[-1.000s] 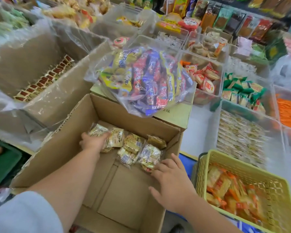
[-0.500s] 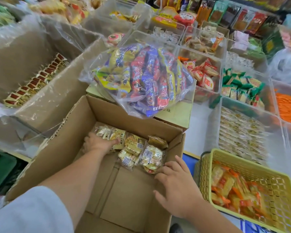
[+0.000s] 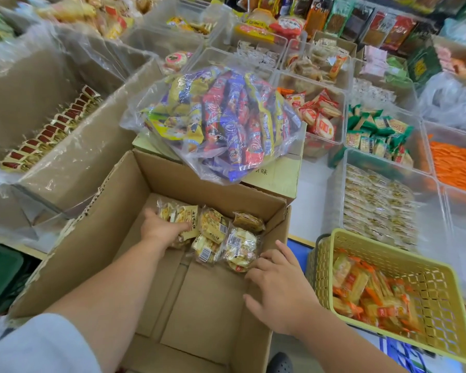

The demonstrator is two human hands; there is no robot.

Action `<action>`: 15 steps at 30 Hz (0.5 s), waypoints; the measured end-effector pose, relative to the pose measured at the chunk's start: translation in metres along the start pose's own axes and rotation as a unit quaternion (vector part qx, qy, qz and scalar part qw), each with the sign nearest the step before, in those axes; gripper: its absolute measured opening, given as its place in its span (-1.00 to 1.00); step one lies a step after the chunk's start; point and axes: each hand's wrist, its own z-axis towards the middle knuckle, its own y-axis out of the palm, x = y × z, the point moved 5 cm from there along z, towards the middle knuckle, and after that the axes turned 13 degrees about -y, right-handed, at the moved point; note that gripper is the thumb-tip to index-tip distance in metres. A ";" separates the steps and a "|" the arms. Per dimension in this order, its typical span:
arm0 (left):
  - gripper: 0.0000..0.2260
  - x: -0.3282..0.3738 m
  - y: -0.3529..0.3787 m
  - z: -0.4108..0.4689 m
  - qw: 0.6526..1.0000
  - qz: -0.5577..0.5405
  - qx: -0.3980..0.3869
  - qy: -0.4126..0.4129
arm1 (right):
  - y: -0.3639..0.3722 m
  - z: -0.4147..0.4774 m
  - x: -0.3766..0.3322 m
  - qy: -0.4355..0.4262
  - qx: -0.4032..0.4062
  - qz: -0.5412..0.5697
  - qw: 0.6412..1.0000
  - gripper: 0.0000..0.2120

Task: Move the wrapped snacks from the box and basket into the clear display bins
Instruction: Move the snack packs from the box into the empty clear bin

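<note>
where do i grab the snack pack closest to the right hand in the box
Probably pinch the near edge of the snack pack, coming from above over the bare box floor. It lies flat, with another pack against its left side and the box wall on its right, leaving only the near side free. The right hand is next to it.

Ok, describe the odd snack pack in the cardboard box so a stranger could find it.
Find the open cardboard box at the bottom centre of the head view. Along its far wall lie pale yellow packs. The brown pack sits in the far right corner, darker than those beside it.
</note>
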 end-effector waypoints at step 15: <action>-0.45 -0.014 -0.060 -0.166 0.925 -0.311 -0.220 -0.002 | -0.035 -0.004 0.001 -0.018 0.095 0.240 0.966 -0.28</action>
